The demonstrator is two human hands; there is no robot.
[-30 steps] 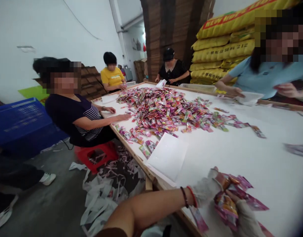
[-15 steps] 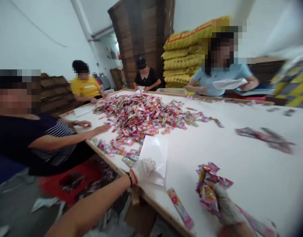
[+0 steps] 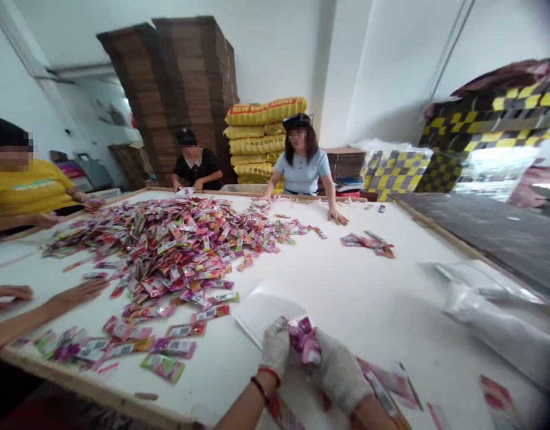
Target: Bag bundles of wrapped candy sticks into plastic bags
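Note:
My left hand [image 3: 275,346], in a white knit glove, has its fingers closed at the near edge of a white plastic bag [image 3: 268,304] lying flat on the table. Against it, my gloved right hand [image 3: 341,370] grips a bunch of small purple-pink snack packets [image 3: 305,341] at the bag's mouth. The fingertips of both hands are partly hidden by the packets. Several loose packets [image 3: 391,382] lie beside and beneath my right wrist. A large pile of the same packets [image 3: 180,245] spreads over the table to the left and beyond.
The white table [image 3: 328,269] has a wooden rim. Clear plastic bags [image 3: 494,316] lie on the right. Co-workers sit around it: a person in yellow [image 3: 33,188], one in black [image 3: 198,167], one in light blue [image 3: 304,170]. Another person's hand [image 3: 82,292] rests by the pile.
My right hand has carried the bunch of packets left to the bag, and the two hands are now together. The view has swung right. The light-blue-shirted person's hands are now on the table.

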